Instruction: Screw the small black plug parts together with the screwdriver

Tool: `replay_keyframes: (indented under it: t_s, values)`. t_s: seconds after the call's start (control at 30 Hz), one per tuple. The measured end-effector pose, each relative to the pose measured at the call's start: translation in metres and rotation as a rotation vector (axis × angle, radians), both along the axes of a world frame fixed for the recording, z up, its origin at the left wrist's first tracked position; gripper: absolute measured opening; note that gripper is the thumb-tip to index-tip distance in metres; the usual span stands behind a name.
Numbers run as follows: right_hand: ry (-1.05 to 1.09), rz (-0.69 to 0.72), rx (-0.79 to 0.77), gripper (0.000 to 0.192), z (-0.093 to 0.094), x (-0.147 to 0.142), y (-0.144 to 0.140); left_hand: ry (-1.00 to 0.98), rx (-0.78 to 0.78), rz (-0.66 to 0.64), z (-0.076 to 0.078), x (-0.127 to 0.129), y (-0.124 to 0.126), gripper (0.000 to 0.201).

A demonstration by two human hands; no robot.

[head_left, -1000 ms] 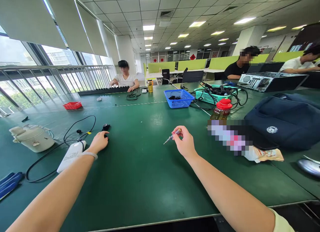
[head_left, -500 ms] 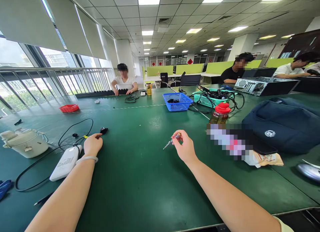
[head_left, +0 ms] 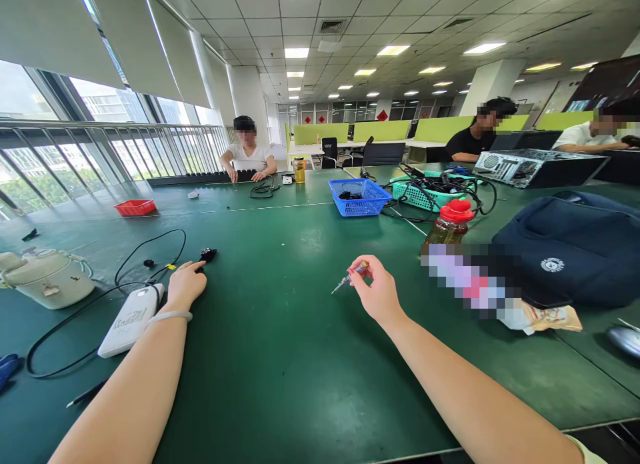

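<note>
Fingers of my right hand [head_left: 379, 292] pinch the screwdriver [head_left: 349, 276] tip-out above the desk [head_left: 280, 357], my left hand [head_left: 186, 285] curled, steadying the plug [head_left: 207, 255].

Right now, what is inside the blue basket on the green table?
Inside the blue basket, a small pile of dark items lies on the bottom; what they are cannot be told. The near wall hides the part of the floor behind it.

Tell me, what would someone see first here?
Two bare arms reach over a big green table. The right hand pinches a small screwdriver mid-table; the left hand rests by a small black part and a white power adapter. Farther back sits a blue basket.
</note>
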State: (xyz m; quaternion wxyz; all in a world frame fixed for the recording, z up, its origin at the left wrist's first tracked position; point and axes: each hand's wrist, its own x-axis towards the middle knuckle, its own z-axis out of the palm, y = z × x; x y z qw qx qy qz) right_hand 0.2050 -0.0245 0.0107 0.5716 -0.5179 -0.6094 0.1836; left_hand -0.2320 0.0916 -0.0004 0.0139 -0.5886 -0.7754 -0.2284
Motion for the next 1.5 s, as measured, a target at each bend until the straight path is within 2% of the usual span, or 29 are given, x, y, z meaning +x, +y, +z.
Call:
replay_keyframes:
  t_s: [0.23, 0.4, 0.47, 0.67, 0.77, 1.03, 1.13, 1.27, 1.5]
  values:
    - [-0.012, 0.020, -0.007, 0.015, 0.001, -0.003, -0.002, 0.039, -0.159, -0.008, 0.011, 0.011, -0.010, 0.049]
    - [-0.016, 0.021, -0.001, 0.017, 0.003, -0.004, -0.004, 0.116, -0.175, -0.009, 0.015, 0.016, -0.015, 0.040]
    - [-0.018, 0.028, -0.006, 0.017, 0.004, -0.004, -0.005, 0.128, -0.131, -0.014, 0.016, 0.018, -0.018, 0.040]
    - [-0.015, 0.039, 0.005, 0.015, 0.004, -0.004, -0.005, 0.157, 0.128, -0.055, 0.020, 0.022, -0.029, 0.047]
    - [-0.017, 0.034, 0.007, 0.016, 0.003, -0.003, -0.005, 0.183, 0.149, -0.010, 0.023, 0.022, -0.031, 0.047]
    - [-0.024, 0.045, 0.013, 0.015, 0.004, -0.004, -0.006, 0.104, 0.009, 0.033, 0.029, 0.026, -0.032, 0.027]
    - [-0.036, 0.053, 0.008, 0.015, 0.004, -0.004, -0.006, 0.060, -0.019, 0.054, 0.030, 0.023, -0.032, 0.028]
    - [-0.039, 0.041, 0.003, 0.015, 0.002, -0.003, -0.005, -0.003, -0.057, 0.020, 0.031, 0.019, -0.031, 0.033]
    - [-0.037, 0.034, 0.001, 0.016, 0.002, -0.003, -0.006, -0.101, -0.022, 0.055, 0.037, 0.014, -0.034, 0.037]
